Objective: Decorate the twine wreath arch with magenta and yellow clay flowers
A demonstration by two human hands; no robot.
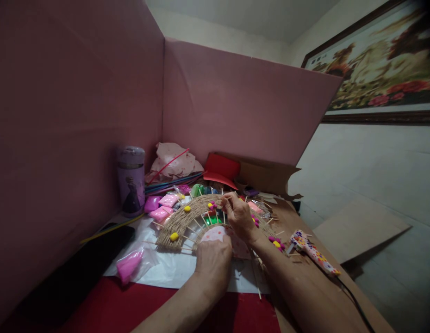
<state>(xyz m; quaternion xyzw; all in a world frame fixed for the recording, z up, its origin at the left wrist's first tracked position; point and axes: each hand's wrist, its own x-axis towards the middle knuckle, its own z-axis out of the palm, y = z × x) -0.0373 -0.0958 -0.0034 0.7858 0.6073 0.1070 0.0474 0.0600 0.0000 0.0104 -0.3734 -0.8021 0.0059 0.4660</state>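
Observation:
A half-round arch of woven twine on thin wooden sticks (pixel 182 221) lies on a white sheet, dotted with small yellow and pink clay blobs. My left hand (pixel 213 261) rests closed on the arch's inner lower edge, pressing on a pale pink patterned piece. At the top of the arch, the fingers of my right hand (pixel 239 213) are pinched together around the twine or a stick; what exactly they grip is too small to make out.
Pink clay packets (pixel 162 208) and a green one lie behind the arch. A purple bottle (pixel 131 180) stands at the left, a glue gun (pixel 310 252) at the right. Pink cardboard walls (pixel 235 101) enclose the table. A black phone (pixel 112 231) lies left.

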